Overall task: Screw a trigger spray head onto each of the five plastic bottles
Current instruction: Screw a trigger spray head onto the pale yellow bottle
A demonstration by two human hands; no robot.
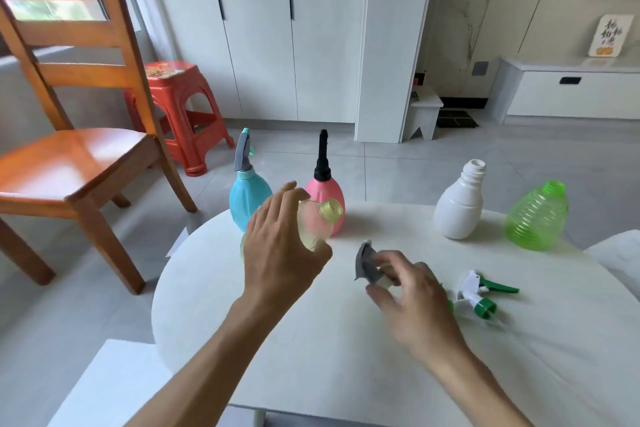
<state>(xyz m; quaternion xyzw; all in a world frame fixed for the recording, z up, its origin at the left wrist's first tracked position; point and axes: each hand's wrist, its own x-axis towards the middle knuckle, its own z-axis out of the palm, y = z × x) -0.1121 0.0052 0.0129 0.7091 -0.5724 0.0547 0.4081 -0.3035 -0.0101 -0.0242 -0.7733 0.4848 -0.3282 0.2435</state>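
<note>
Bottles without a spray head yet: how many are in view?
3. The yellow bottle is held in the left hand; the white bottle and green bottle stand at the table's far right.

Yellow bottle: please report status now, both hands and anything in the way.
Left hand grips yellow bottle, neck open. Right hand holds grey spray head, not yet on. Nothing between them. White bottle, green bottle uncapped.

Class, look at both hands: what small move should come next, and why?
Probably bring the grey spray head, held in the right hand, up to the open neck of the yellow bottle in the left hand: the two are still apart and nothing is threaded yet.
</note>
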